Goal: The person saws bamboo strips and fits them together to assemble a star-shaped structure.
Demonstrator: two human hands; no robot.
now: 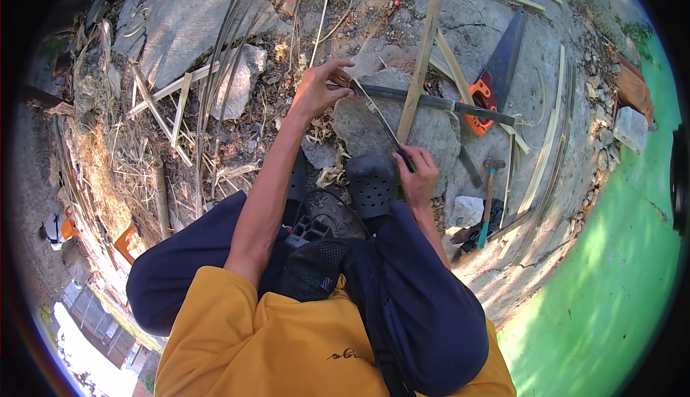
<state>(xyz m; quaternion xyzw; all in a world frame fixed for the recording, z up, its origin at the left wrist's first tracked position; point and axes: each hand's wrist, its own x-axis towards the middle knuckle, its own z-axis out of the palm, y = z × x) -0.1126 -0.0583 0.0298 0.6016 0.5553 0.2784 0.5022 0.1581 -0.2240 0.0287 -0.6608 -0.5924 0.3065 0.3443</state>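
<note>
A narrow strip (379,118), dark along most of its length and pale near its upper end, slants between my two hands. My left hand (321,89) is at the upper end, thumb and fingers curled around it. The lower end is in my closed right hand (419,176), above my right shoe. Whether the strip is split bamboo or a thin blade, I cannot make out. Just beyond it, a long dark machete-like tool (431,101) lies over a flat grey stone (359,127), crossing a wooden stick (420,63).
A handsaw (503,59) with an orange handle lies at the far right. Nearer are a hammer (490,188) with a teal handle and a white rock (467,211). Pale wood strips (550,135) and dark long strips (215,74) lie about. Green ground (611,268) borders the right.
</note>
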